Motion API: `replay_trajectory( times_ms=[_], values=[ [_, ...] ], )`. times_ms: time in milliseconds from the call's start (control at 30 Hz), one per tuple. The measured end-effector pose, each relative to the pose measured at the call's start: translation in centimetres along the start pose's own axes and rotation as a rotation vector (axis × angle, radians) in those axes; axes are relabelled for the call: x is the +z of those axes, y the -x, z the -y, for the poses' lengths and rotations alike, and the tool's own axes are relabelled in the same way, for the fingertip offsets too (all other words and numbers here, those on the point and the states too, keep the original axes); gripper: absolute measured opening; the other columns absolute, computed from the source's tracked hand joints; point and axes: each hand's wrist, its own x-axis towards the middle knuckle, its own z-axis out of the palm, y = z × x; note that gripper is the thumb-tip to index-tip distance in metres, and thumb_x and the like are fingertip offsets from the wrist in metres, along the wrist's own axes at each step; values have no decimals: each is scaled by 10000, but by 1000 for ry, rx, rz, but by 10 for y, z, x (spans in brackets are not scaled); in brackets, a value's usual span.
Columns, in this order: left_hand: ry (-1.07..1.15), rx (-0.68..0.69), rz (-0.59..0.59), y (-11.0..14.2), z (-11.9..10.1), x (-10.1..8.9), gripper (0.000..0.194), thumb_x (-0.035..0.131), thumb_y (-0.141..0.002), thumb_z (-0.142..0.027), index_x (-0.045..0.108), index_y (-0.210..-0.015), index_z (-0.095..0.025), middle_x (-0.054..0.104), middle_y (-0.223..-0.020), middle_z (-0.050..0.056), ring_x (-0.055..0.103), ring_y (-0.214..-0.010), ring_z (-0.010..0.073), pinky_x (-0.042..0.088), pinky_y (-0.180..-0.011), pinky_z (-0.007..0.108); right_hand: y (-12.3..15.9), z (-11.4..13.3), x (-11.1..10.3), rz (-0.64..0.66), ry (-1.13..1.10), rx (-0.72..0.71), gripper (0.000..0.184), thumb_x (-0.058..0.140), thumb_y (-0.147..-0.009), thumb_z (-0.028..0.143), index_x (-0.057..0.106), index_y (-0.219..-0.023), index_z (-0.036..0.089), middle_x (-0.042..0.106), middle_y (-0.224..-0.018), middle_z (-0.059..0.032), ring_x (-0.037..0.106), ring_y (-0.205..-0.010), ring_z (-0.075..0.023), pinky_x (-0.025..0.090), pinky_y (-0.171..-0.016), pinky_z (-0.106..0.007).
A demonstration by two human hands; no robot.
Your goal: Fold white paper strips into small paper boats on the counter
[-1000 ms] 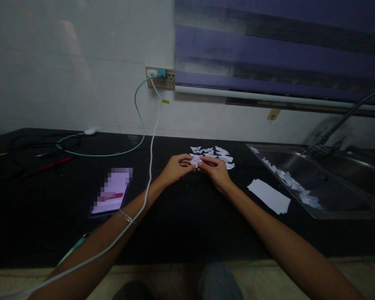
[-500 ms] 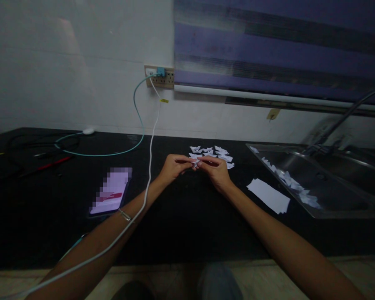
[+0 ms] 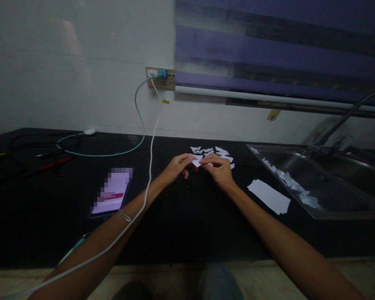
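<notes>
Dim corner, pale wall (image 3: 112, 96) across the upper left of the frame, purple blind (image 3: 268, 46) across the upper right, black counter (image 3: 175, 233) below. Light poor throughout.

Folded piece (image 3: 196, 163), white paper, sits between both hands at frame center. Left hand (image 3: 176, 167) pinches its left side between thumb and forefinger, other fingers loosely curled beneath. Right hand (image 3: 219, 167) grips the right side by the fingertips, fingers nearly straight.

Progress, by judgement: a cluster of paper boats (image 3: 222, 151) lies just beyond the right hand, partly hidden by it, and looks finished. More folded papers (image 3: 292, 183) line the left rim of the sink (image 3: 362, 207), right of frame; likely done to some stage, though the gloom leaves their shape uncertain. Piece in hand appears part-folded. Flat sheets (image 3: 268, 196), right of center beside the sink, seem unfolded, so work presumably remains.

Against the frame half a second back: the piece then showed as a small, crumpled-looking shape; now a broader, flatter white face is visible. Left hand's lower fingers have parted from the paper and hang more open. Boats and sheets unchanged.
</notes>
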Motion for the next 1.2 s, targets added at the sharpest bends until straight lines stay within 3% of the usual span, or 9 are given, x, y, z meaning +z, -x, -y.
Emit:
replay_trajectory(
  times_ms=[100,200,333,400,500,833,1067,1200],
  values=[
    [-251,19,78,2,0,6,444,408,-969,-501,629,-875,-127,641,-737,43,519,-538,82,403,-495,202,1,-1,0,31,-7,-12,105,731,-734,176,782,-743,268,705,-773,-31,650,-762,-186,519,-724,-358],
    [-388,85,113,6,-6,9,493,321,-1002,-474,570,-734,-142,596,-669,24,518,-575,93,420,-584,219,2,-3,-2,85,-37,24,65,749,-733,219,778,-779,255,712,-823,-34,652,-831,-193,523,-793,-369],
    [-445,99,106,8,-10,6,481,293,-1005,-463,531,-719,-158,551,-625,0,482,-551,99,395,-573,226,3,-4,-2,182,-220,247,240,726,-780,339,732,-1007,259,708,-959,-36,657,-856,-180,543,-799,-361],
    [-461,104,114,8,-9,3,490,281,-1005,-461,520,-700,-162,536,-614,-2,469,-546,100,384,-564,226,3,-5,-1,210,-257,341,236,712,-794,394,718,-973,240,701,-892,-32,651,-759,-161,551,-734,-339],
    [-448,63,136,8,-5,1,514,260,-1004,-473,506,-673,-166,519,-590,-5,457,-530,100,376,-552,227,3,-7,-1,259,-186,372,239,724,-782,438,706,-811,202,678,-746,-22,626,-656,-140,536,-680,-310],
    [-426,-20,53,8,1,5,594,228,-980,-584,472,-624,-175,473,-504,-23,413,-452,93,327,-481,226,3,-6,-1,268,67,191,271,643,-854,415,667,-702,192,641,-620,-1,584,-557,-130,470,-572,-270],
    [-325,-64,-28,0,3,5,530,371,-938,-606,538,-701,-162,531,-523,-17,472,-468,97,345,-476,212,12,2,5,13,341,-30,170,624,-877,316,745,-842,201,740,-816,-52,675,-743,-189,518,-712,-326],
    [-262,-83,-14,1,-1,7,495,352,-952,-567,545,-751,-158,551,-565,-7,488,-489,101,339,-473,210,14,3,9,67,311,-43,156,653,-861,335,746,-914,221,748,-901,-58,687,-820,-208,536,-776,-352]
  ],
)
